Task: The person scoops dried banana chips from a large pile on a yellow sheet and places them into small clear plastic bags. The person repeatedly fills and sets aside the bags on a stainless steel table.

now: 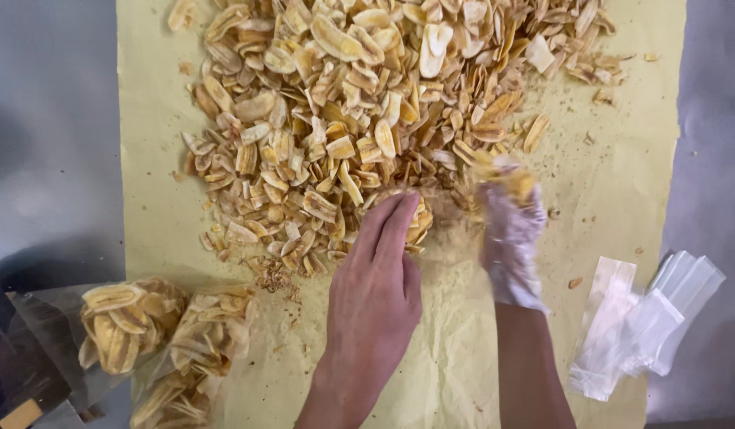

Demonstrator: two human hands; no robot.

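Step in hand, as I read it: gathering chips off the heap into a clear bag; landmark = the chip pile [367, 119] on the yellow paper [614, 183].

Left hand [379, 270]: bare, palm down at the near edge of the pile; fingers straight and pressed together, tips resting on chips at that edge; not pinching anything that I can see; looks like it is raking or damming chips toward the other hand.

Right hand [510, 230]: just right of the left, at the pile's near-right corner; wrapped in a thin clear plastic bag [514, 262]; chips visible at its tip; motion-blurred, so I cannot tell how the fingers stand inside.

Other items: two filled bags of chips [169, 342] near-left of the pile, partly off the paper; a loose stack of empty clear bags [646, 326] near-right of it, at the paper's edge; crumbs scattered around the pile's rim.

Next move, my judgement: needs the bagged hand to close on a decent load while the bare hand feeds it; chips are brittle, so light pressure; keep the bag mouth from folding shut.
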